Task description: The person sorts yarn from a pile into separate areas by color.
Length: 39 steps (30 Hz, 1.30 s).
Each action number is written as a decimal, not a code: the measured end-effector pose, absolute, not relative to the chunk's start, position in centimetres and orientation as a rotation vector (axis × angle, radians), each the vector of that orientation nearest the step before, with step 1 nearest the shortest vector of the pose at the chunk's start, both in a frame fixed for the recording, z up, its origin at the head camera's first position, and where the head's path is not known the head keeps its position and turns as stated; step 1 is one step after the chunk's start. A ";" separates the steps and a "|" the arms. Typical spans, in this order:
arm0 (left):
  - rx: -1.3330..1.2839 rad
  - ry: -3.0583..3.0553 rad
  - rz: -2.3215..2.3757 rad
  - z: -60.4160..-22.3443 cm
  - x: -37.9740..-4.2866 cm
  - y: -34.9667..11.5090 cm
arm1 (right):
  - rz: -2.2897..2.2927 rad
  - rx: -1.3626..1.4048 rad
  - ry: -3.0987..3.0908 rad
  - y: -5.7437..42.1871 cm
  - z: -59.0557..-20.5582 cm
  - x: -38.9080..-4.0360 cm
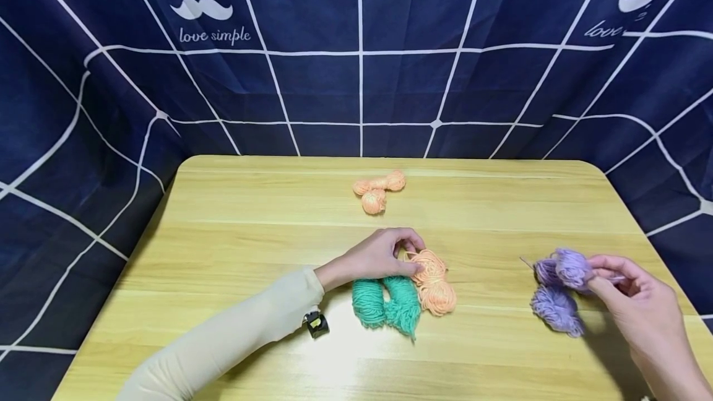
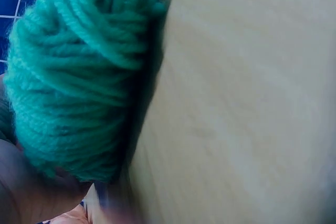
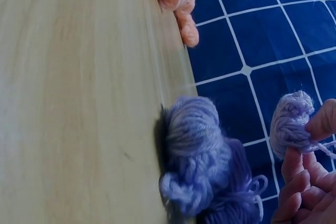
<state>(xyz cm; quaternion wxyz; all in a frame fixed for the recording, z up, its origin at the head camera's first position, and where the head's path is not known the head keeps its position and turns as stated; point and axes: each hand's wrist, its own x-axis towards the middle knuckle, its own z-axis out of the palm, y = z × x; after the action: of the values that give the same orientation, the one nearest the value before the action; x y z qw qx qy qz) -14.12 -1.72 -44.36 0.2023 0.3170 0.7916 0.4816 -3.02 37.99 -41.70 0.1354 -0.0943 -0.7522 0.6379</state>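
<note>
My left hand (image 1: pixel 381 257) is at the upper end of a peach yarn skein (image 1: pixel 437 294), pinching it between thumb and fingers. Just below that hand lie two green yarn skeins (image 1: pixel 369 305), side by side and close against the peach one. One green skein (image 2: pixel 79 82) fills much of the left wrist view. On the right side, my right hand (image 1: pixel 646 299) pinches the end of a light purple yarn skein (image 1: pixel 572 268), raised above the table. Beneath it rest two more purple skeins, a light one (image 3: pixel 194 145) and a darker one (image 3: pixel 236 187).
Toward the back of the wooden table (image 1: pixel 250 203) lie small peach skeins (image 1: pixel 374 201). A dark blue curtain (image 1: pixel 312 85) with white grid lines surrounds the table's back and sides. A small black device (image 1: pixel 316 323) hangs at the left sleeve's cuff.
</note>
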 end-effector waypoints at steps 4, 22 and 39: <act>0.884 2.230 1.332 -44.4 -14.1 -1.6 | 1.897 -0.286 -2.120 38.4 -42.0 -2.7; 0.777 2.309 1.306 -44.3 -13.8 -0.7 | 1.910 -0.289 -2.096 39.0 -42.6 -2.2; 0.740 2.330 1.359 -43.8 -14.0 -1.2 | 1.591 -0.330 -2.383 39.9 -43.0 -1.8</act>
<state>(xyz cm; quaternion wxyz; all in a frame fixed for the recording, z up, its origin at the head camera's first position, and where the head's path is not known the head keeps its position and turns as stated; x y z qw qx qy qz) -14.00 -1.20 -43.80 0.1713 0.2608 0.8207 0.4786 -1.83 39.87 -42.99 0.1282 -0.1136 -0.8194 0.5471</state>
